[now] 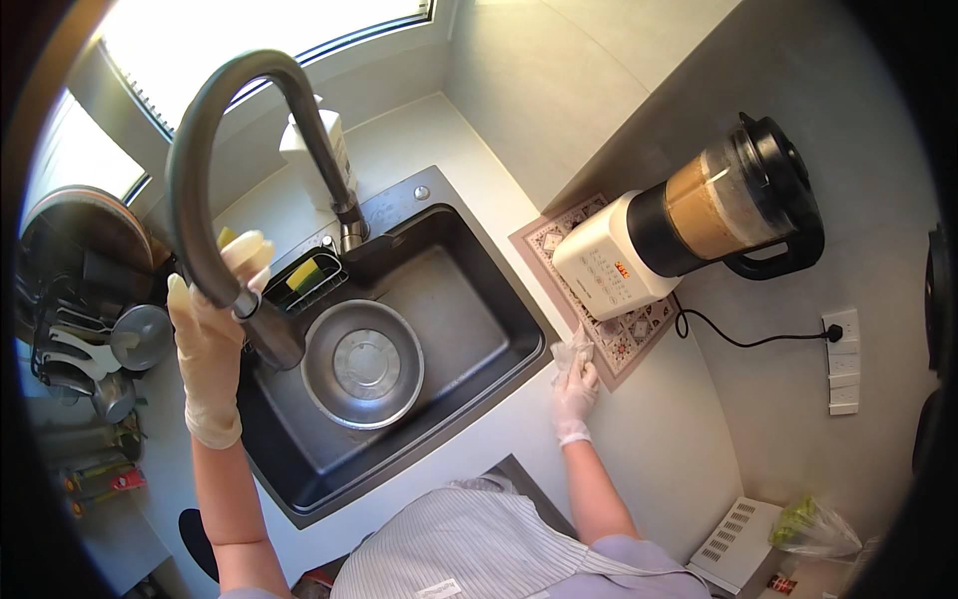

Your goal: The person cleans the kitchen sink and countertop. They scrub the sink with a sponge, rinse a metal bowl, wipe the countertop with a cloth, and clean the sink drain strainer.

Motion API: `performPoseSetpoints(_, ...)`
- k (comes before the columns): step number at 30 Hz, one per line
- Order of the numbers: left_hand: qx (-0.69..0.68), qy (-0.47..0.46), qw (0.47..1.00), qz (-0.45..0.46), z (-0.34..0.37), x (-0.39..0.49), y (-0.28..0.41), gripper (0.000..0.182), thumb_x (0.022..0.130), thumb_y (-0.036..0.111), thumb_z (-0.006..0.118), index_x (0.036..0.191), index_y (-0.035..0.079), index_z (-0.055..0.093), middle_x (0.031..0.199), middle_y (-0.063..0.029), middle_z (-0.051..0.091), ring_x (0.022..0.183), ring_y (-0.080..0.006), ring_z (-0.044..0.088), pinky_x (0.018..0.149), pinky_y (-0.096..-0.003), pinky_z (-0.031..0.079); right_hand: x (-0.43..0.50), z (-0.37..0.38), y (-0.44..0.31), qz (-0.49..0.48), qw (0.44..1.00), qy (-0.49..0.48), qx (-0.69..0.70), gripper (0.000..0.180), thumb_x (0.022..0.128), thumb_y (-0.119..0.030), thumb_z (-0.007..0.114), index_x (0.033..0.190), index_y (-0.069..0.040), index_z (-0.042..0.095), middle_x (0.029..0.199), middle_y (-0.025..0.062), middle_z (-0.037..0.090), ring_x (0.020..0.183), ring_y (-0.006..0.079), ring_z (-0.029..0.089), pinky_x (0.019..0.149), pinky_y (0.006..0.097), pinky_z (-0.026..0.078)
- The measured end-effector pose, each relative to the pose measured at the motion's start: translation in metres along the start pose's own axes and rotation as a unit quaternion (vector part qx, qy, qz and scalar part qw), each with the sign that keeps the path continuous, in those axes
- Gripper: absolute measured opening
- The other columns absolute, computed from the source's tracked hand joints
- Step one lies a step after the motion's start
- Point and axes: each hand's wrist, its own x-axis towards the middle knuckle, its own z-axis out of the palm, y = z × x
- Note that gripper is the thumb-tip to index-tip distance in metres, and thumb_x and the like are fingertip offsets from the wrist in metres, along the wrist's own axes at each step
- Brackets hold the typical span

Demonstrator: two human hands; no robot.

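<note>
My left hand (211,352), in a pale disposable glove, is raised at the left side of the sink with thumb and fingers spread apart. The curved spout of the dark metal faucet (196,180) crosses in front of its fingers, so whether they touch it is hidden. A crumpled whitish cloth (572,352) is bunched in the fingers of my gloved right hand (576,397), on the counter at the near edge of a patterned mat (625,356). Between my hands, a round metal basin (400,367) sits in the dark sink (464,299).
A blender (703,210) with brown liquid stands on the mat, its cord running to a wall socket (843,359). A sponge (303,277) rests in a wire caddy behind the basin, near a white pump bottle (314,150). Utensils and pans (90,299) crowd the left.
</note>
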Motion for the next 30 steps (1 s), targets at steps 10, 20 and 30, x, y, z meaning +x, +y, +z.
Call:
performPoseSetpoints(10,0.076,0.037,0.971,-0.221,0.001,0.0,-0.099,0.04,0.103,0.036,0.044,0.113,0.003,0.064,0.108,-0.0063,0.068,0.102,-0.0152,0.061,0.095,-0.0313,0.043,0.135,0.044,-0.206,-0.14,0.886,-0.116,0.427,0.02,0.092,-0.013,0.062,0.11,-0.009,0.07,0.099,0.0137,0.064,0.092,0.0297,0.063,0.081,0.0385,0.049)
performPoseSetpoints(20,0.152,0.104,0.944,-0.272,-0.038,0.046,-0.087,0.028,0.101,0.028,0.057,0.114,0.005,0.065,0.109,-0.005,0.07,0.103,-0.0131,0.064,0.095,-0.0279,0.045,0.349,0.079,-0.266,-0.161,0.929,0.036,0.331,0.038,0.093,-0.013,0.059,0.129,0.0,0.053,0.122,0.0144,0.055,0.096,0.0232,0.062,0.084,0.0366,0.052)
performPoseSetpoints(30,0.161,0.116,0.941,-0.276,-0.053,0.109,-0.121,0.022,0.1,0.022,0.059,0.108,0.003,0.062,0.106,-0.0054,0.069,0.098,-0.0123,0.063,0.092,-0.0278,0.048,0.285,0.099,-0.395,-0.49,0.833,-0.133,0.219,0.044,0.082,-0.017,0.065,0.125,-0.025,0.063,0.128,0.0024,0.063,0.113,0.0271,0.06,0.092,0.0441,0.05)
